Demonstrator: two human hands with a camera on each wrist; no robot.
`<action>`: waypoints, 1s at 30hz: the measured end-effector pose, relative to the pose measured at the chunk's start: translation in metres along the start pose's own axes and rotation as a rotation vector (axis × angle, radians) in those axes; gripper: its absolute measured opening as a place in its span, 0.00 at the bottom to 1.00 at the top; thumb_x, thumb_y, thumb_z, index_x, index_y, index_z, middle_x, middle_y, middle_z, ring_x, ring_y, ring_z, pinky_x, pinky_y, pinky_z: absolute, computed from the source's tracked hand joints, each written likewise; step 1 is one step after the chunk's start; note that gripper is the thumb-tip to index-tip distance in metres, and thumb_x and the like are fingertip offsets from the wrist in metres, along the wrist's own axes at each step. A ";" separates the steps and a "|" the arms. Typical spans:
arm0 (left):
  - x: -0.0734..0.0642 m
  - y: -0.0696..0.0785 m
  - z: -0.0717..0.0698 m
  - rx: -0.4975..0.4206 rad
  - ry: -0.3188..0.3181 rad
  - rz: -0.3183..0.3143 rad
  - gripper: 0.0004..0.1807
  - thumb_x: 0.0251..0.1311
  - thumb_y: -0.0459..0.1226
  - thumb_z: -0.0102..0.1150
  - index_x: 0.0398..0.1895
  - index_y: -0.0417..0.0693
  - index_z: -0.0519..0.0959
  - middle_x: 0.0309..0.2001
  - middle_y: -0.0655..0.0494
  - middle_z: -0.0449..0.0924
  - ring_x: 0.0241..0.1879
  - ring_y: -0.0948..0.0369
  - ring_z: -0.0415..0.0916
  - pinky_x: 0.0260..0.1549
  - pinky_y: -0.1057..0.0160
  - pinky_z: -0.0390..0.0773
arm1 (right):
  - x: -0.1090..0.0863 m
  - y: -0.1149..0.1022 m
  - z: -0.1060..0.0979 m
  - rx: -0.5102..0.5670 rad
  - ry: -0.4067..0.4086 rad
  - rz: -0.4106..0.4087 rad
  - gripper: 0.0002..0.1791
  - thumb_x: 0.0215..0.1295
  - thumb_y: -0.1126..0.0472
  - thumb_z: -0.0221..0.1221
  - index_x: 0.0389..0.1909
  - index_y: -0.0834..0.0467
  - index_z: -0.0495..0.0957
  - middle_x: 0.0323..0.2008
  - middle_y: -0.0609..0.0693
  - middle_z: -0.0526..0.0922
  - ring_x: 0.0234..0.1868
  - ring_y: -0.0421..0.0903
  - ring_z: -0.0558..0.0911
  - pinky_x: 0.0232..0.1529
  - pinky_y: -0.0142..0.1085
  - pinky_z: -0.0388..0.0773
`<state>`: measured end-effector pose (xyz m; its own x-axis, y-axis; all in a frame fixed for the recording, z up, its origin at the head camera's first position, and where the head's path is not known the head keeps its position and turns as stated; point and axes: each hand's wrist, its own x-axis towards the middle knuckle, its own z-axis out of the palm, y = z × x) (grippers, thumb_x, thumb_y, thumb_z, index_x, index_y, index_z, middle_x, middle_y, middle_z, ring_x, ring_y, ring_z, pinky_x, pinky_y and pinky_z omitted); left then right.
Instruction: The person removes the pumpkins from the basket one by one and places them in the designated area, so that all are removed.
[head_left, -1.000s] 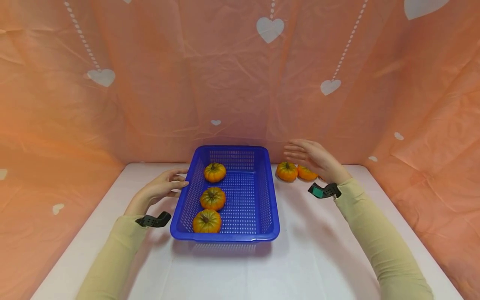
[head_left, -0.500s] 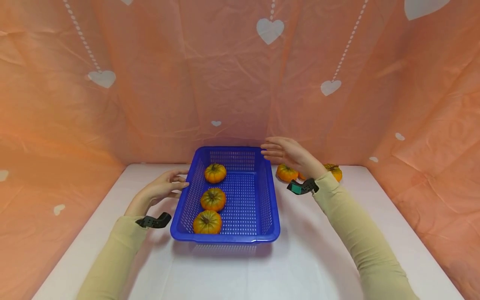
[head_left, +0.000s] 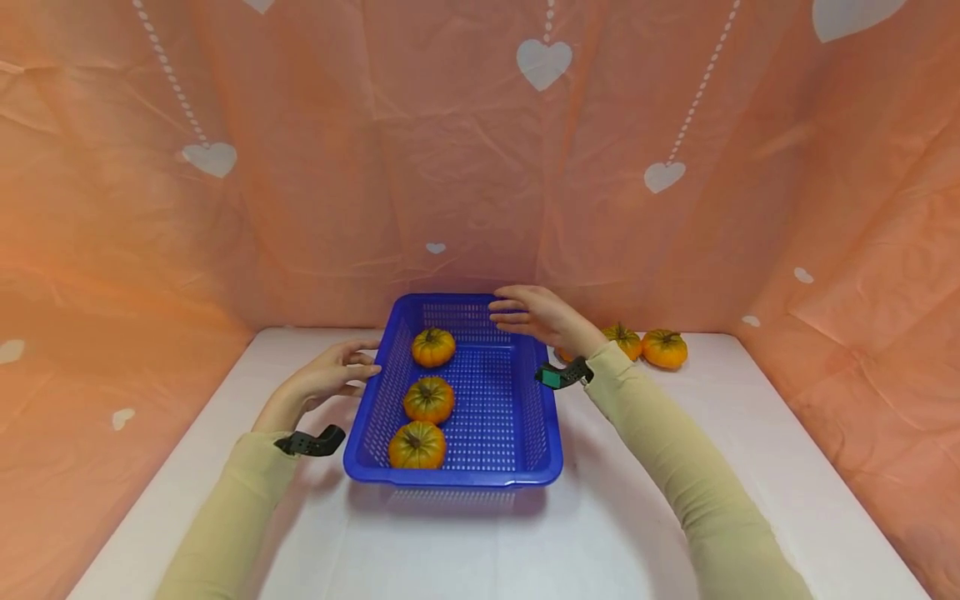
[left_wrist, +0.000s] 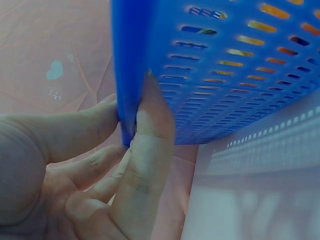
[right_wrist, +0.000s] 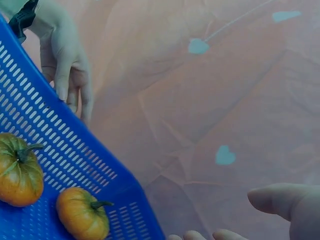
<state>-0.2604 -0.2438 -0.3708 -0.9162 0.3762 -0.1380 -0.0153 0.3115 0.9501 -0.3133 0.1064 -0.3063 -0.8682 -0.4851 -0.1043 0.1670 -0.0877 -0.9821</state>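
Note:
A blue plastic basket (head_left: pixel 457 477) stands at the middle of the table, with three small pumpkins (head_left: pixel 429 400) along its left side. At the left rim is my left hand (head_left: pixel 322 379); in the left wrist view its thumb and index finger pinch the basket's rim (left_wrist: pixel 131 60) between them. My right hand (head_left: pixel 551 321) hovers over the basket's far right corner, fingers stretched out and to the left. In the right wrist view nothing shows between its thumb (right_wrist: pixel 280 200) and the fingertips at the bottom edge. Its palm is hidden.
Right of the basket, near the table's back edge, sit three more pumpkins (head_left: pixel 664 348) in a row, one partly behind my right hand. An orange cloth (head_left: pixel 465 192) with white hearts hangs behind and at both sides of the white table (head_left: pixel 450 550).
My right hand has moved left, from above the pumpkins on the table to above the basket's far right corner. The left hand and the basket have stayed in place.

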 end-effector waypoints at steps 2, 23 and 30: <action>0.000 0.000 0.000 -0.003 0.001 -0.002 0.34 0.67 0.34 0.54 0.71 0.31 0.52 0.53 0.33 0.68 0.41 0.55 0.78 0.41 0.55 0.81 | 0.005 0.004 0.002 0.013 0.009 0.013 0.28 0.76 0.60 0.44 0.69 0.71 0.54 0.66 0.72 0.59 0.65 0.66 0.63 0.63 0.49 0.64; 0.003 -0.001 0.000 -0.010 0.010 -0.019 0.33 0.68 0.34 0.54 0.71 0.33 0.53 0.52 0.35 0.69 0.41 0.55 0.79 0.41 0.54 0.81 | 0.041 0.037 0.018 0.049 0.040 0.154 0.29 0.75 0.58 0.46 0.71 0.65 0.54 0.68 0.67 0.58 0.66 0.64 0.62 0.64 0.51 0.62; 0.003 -0.002 -0.001 -0.016 0.006 -0.018 0.33 0.68 0.33 0.53 0.71 0.33 0.53 0.53 0.35 0.69 0.41 0.55 0.79 0.41 0.54 0.81 | 0.049 0.050 0.024 0.087 0.060 0.185 0.29 0.76 0.57 0.45 0.72 0.63 0.54 0.70 0.62 0.55 0.67 0.63 0.62 0.63 0.50 0.64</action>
<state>-0.2636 -0.2442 -0.3729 -0.9181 0.3654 -0.1538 -0.0384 0.3041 0.9519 -0.3368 0.0574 -0.3570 -0.8448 -0.4472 -0.2938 0.3639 -0.0777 -0.9282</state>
